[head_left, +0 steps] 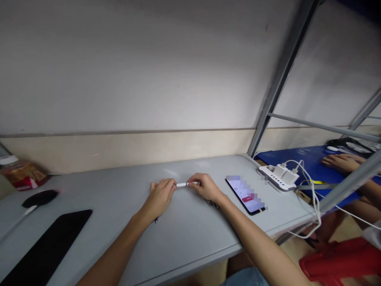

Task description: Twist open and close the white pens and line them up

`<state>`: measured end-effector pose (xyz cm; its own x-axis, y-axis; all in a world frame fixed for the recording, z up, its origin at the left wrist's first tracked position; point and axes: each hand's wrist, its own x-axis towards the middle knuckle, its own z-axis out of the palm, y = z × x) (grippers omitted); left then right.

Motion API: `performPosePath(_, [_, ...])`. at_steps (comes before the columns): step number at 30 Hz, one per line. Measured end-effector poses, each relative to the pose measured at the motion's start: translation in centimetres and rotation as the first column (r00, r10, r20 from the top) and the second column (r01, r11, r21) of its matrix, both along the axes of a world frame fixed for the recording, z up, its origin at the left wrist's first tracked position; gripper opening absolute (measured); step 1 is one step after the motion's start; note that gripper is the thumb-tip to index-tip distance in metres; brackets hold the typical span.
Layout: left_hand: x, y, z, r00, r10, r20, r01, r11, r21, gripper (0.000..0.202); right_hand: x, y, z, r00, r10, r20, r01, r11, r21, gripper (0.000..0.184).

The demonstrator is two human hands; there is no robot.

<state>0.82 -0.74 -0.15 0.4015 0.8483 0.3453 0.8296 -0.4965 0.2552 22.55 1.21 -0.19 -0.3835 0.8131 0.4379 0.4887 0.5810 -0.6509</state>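
Observation:
A slim white pen [181, 185] stretches between my two hands, just above the grey desk. My left hand [162, 194] pinches its left end, while the fingers of my right hand [205, 186] close around its right end, where a dark band and a clear or silvery part show. Small dark, shiny objects [212, 204] lie partly hidden beneath my right wrist; their kind is unclear. Another small dark tip [155, 220] peeks out below my left wrist.
A lit phone [245, 195] lies right of my hands, near a power strip [278, 178] with plugs and white cables. At left are a black mat [50, 246], a black oval device [40, 198] and a jar [24, 172]. Another person's hand [342, 162] rests on a blue desk.

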Motion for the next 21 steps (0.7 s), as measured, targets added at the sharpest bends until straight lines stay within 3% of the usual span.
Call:
performPosePath(3, [-0.1, 0.1, -0.1, 1.0, -0.005, -0.023, 0.005, 1.0, -0.017, 0.033, 0.1, 0.0, 0.0, 1.0, 0.008, -0.004, -0.008, 0.998, 0.056, 0.01])
performPosePath(7, [-0.2, 0.2, -0.2, 1.0, 0.008, -0.013, -0.008, 1.0, -0.026, 0.036, 0.2, 0.2, -0.2, 0.999, -0.004, 0.033, 0.0, 0.991, 0.134, 0.021])
performPosePath(15, [-0.4, 0.3, 0.0, 0.997, -0.006, 0.071, 0.007, 1.0, -0.015, 0.032, 1.2, 1.2, -0.8, 0.993, -0.116, 0.036, 0.107, 0.976, 0.19, 0.021])
performPosePath(21, [-0.8, 0.5, 0.2, 0.996, 0.066, 0.065, -0.066, 0.998, -0.003, 0.031, 2.4, 1.7, -0.9, 0.973, -0.23, 0.031, 0.22, 0.957, 0.188, 0.02])
